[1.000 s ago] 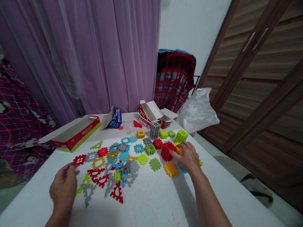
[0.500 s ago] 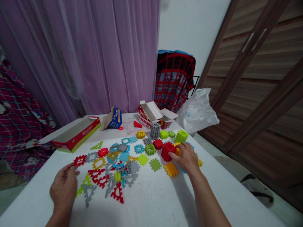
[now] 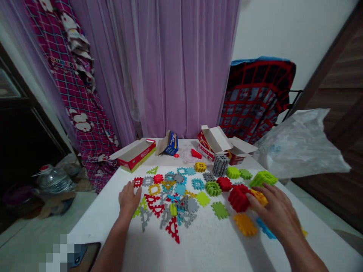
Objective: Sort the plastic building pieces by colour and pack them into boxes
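On the white table, my left hand (image 3: 129, 199) lies with its fingers stretched toward a red window square (image 3: 138, 182) at the pile's left edge. Beside that square are a grey square (image 3: 148, 181) and a yellow frame piece (image 3: 154, 189). My right hand (image 3: 276, 211) is over the right side, thumb and fingers apart. Its thumb is close to a stack of red toothed tiles (image 3: 238, 198); whether they touch I cannot tell. Yellow tiles (image 3: 259, 197) show partly under the fingers, with a lime-green stack (image 3: 263, 178) just beyond. An orange-yellow tile (image 3: 245, 225) lies below the thumb.
Mixed toothed pieces, including a red triangle (image 3: 172, 230), cover the middle. A grey stack (image 3: 221, 165) stands farther back. Open boxes line the back: a red-and-green one (image 3: 138, 156), a blue one (image 3: 171, 143) and a red one (image 3: 208, 149). A plastic bag (image 3: 303, 145) hangs at the right edge.
The view has turned left, shifting everything rightward in the picture. My left hand's fingers now lie more stretched out near the red square. My right hand stays around the red and yellow tiles.
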The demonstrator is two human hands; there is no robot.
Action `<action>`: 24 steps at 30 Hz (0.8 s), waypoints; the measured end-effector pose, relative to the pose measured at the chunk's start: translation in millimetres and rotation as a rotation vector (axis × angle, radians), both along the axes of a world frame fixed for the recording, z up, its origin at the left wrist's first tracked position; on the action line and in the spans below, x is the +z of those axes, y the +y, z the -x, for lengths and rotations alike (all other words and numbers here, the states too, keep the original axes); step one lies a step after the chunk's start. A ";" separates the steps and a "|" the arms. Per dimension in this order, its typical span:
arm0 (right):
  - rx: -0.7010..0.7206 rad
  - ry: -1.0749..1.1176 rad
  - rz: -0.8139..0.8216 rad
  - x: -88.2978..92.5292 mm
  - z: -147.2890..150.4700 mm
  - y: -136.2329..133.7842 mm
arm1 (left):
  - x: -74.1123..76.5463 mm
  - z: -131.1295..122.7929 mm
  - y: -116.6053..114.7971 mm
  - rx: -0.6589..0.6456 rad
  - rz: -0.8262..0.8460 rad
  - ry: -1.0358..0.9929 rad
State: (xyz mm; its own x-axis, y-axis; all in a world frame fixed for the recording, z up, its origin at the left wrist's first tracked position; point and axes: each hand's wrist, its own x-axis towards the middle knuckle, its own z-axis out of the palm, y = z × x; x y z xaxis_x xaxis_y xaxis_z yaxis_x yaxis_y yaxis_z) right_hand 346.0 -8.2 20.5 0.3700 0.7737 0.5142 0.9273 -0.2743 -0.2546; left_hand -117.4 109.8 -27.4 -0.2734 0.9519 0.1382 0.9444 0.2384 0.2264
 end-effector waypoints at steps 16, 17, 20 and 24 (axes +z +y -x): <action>0.221 0.085 -0.214 20.9 25.1 -0.3 | 60.0 0.7 22.3 -0.242 0.264 0.190; 0.226 0.090 -0.215 21.8 25.8 -0.3 | 61.9 0.6 20.2 -0.266 0.264 0.186; 0.233 0.102 -0.227 24.1 28.2 -0.6 | 67.5 0.8 13.9 -0.300 0.231 0.148; 0.225 0.121 -0.223 26.9 30.4 -1.5 | 78.2 0.3 11.5 -0.260 0.109 0.021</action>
State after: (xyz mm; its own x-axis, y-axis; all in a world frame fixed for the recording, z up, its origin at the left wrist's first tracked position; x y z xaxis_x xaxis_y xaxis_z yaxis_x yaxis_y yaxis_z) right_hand 315.6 -9.7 47.4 0.2719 0.7163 0.6426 0.9175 0.0083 -0.3975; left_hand -117.7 121.3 50.8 -0.0166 0.9993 0.0338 0.9813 0.0098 0.1924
